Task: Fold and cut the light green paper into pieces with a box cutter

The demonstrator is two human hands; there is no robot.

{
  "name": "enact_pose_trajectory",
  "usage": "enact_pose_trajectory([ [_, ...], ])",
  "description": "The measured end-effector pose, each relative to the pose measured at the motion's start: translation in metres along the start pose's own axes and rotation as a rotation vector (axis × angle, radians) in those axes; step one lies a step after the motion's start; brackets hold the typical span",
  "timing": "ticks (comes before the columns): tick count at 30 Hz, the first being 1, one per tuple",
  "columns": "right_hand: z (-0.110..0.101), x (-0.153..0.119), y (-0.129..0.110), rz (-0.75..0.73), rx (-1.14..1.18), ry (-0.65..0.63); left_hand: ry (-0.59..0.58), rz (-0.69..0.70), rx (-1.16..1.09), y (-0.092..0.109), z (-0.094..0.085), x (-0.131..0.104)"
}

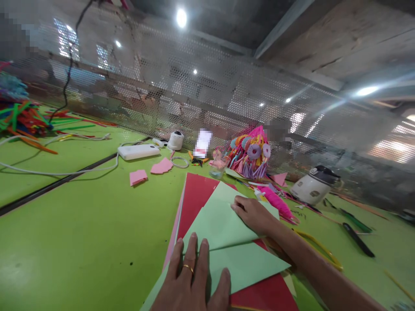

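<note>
A folded sheet of light green paper (223, 224) lies on a stack of red paper (197, 194), with a pink edge showing at the stack's left side. My left hand (191, 276) rests on the lower part of the green sheet, fingers spread, a gold ring on one of them. Farther up the same sheet, my right hand (251, 211) has its fingers curled in and pressed together on the paper near its right side. Layers of the green sheet overlap between my two hands.
Beyond the paper stand a white power bank (138, 151), pink paper pieces (162, 166), a phone (202, 143), a clear cup (217, 168) and a colourful tasselled craft (251, 153). To the right are a white-and-black device (314, 185), yellow-handled scissors (319, 248) and a black-handled tool (358, 239).
</note>
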State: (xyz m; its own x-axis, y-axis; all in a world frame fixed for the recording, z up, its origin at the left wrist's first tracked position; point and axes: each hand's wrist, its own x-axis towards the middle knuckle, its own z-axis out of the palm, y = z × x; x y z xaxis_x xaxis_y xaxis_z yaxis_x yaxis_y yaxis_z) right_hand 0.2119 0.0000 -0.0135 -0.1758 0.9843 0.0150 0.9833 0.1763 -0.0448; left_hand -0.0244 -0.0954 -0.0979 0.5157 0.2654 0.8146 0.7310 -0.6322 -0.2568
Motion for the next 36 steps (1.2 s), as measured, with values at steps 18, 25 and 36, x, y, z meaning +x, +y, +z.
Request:
enact_pose_trajectory([
  [18,0.002,-0.005,-0.003,-0.258,-0.18,0.223,-0.544,-0.172,-0.278,0.003,-0.031,0.042],
  [25,-0.013,0.002,-0.012,-0.537,-0.21,0.117,-0.716,-0.327,-0.306,0.0,-0.043,0.08],
  [36,-0.013,-0.024,-0.041,-0.437,-0.265,0.121,-0.854,-0.19,-0.226,-0.028,-0.013,0.103],
])
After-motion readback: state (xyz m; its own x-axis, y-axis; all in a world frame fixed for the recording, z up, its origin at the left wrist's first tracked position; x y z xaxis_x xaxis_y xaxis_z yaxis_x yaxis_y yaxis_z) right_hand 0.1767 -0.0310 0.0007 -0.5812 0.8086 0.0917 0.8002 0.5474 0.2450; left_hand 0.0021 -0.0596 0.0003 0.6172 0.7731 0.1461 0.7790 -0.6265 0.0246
